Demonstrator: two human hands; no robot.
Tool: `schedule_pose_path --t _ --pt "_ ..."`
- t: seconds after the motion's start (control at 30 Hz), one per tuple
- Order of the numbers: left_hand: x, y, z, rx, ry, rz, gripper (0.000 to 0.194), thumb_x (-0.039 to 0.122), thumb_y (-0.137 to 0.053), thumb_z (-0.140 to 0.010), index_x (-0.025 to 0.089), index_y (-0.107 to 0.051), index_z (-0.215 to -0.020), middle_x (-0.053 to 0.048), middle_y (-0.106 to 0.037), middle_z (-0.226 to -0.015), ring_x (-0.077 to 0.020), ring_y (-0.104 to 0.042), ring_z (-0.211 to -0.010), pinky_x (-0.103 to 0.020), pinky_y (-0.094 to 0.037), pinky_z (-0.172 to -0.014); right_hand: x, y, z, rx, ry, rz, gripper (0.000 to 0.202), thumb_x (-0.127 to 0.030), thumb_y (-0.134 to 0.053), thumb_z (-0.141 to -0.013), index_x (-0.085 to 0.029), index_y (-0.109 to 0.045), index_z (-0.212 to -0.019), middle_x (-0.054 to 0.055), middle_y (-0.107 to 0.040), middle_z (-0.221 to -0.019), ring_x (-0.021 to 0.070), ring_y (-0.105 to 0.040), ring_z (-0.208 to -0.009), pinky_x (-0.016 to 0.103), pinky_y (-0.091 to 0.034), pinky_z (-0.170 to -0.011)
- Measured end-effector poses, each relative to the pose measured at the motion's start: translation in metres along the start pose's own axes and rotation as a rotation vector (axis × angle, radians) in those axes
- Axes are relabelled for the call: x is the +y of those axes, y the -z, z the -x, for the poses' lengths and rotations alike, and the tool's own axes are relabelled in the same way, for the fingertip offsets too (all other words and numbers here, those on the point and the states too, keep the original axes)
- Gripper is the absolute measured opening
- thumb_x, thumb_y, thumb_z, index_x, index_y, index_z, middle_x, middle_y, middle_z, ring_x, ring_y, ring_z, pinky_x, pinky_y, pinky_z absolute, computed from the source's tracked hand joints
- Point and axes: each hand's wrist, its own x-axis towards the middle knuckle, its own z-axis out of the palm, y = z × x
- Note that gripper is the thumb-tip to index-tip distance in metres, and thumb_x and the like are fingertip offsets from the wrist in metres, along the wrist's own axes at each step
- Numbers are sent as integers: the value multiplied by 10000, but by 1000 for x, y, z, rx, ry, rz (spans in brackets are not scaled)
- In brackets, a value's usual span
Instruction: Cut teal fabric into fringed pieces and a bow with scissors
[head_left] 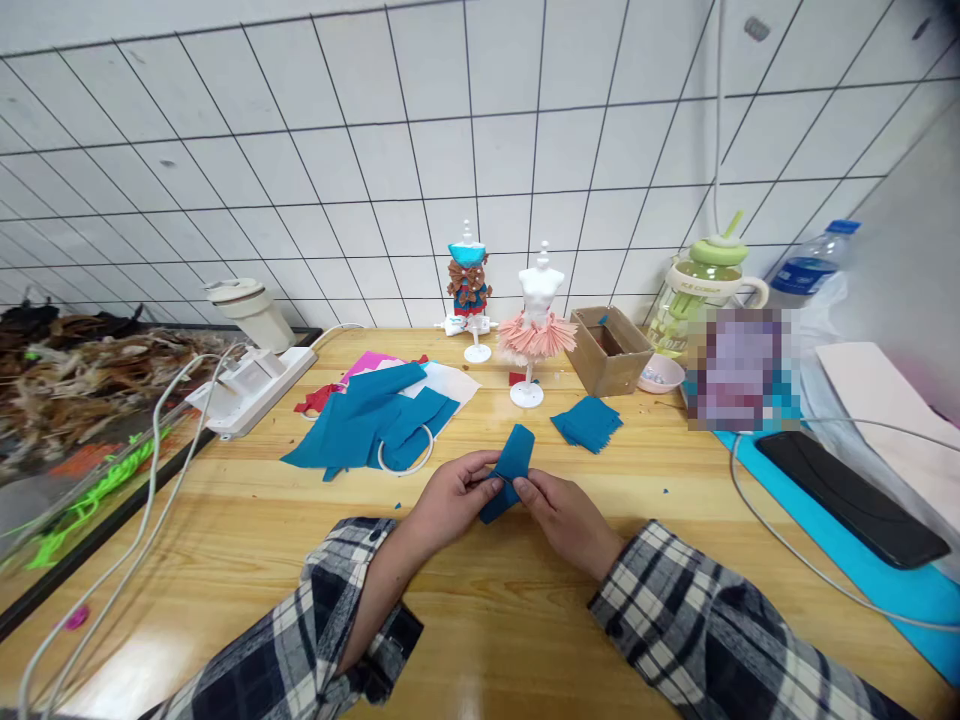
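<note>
**Both hands on blue strip**

Low ctr of the pic, the left hand & right hand are nearly shut, each w/ a pinch on the blue strip. It is folded & tilts, top end to the right. They are above the wood worktop.

A bit past them, right of ctr, is a small blue pile w/ raggedy edges. Left of ctr are big blue sheets w/ a white ring on top. Far right: a black slab on a bright blue sheet.

Farther back, near ctr, is a doll stand w/ a pink skirt. A brown box is just to its right. Behind, on its left, is a doll stand w/ a blue top. At the v. back: a white tile wall.
</note>
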Motion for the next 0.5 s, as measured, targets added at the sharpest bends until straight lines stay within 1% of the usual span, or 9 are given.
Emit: schedule_pose_path --t 0.17,0.37,0.5 --pt "1 0 1 -9 -15 9 418 359 -683 -792 149 -647 -1152 -101 -731 -1060 -249 -678 -987 -332 -523 -850 0 1 0 -9 8 -4 416 -495 -302 -978 -206 -570 -844 45 -658 -814 194 -579 -756 280 -385 -675" --pt "-1 2 0 21 -9 13 459 345 -682 -794 131 -612 -1195 -114 -730 -1058 -250 -678 -990 -331 -527 -841 1 0 0 -1 16 -7 434 -505 -277 -980 -212 -524 -777 26 -616 -737 176 -534 -670 269 -353 -610" --pt "-3 2 0 -18 -20 -17 413 334 -664 -811 151 -632 -1179 -102 -723 -1090 -242 -677 -1004 -325 -525 -857 3 0 -1 -7 20 -4 434 -502 -287 -979 -206 -552 -807 38 -639 -769 183 -557 -703 272 -371 -629"
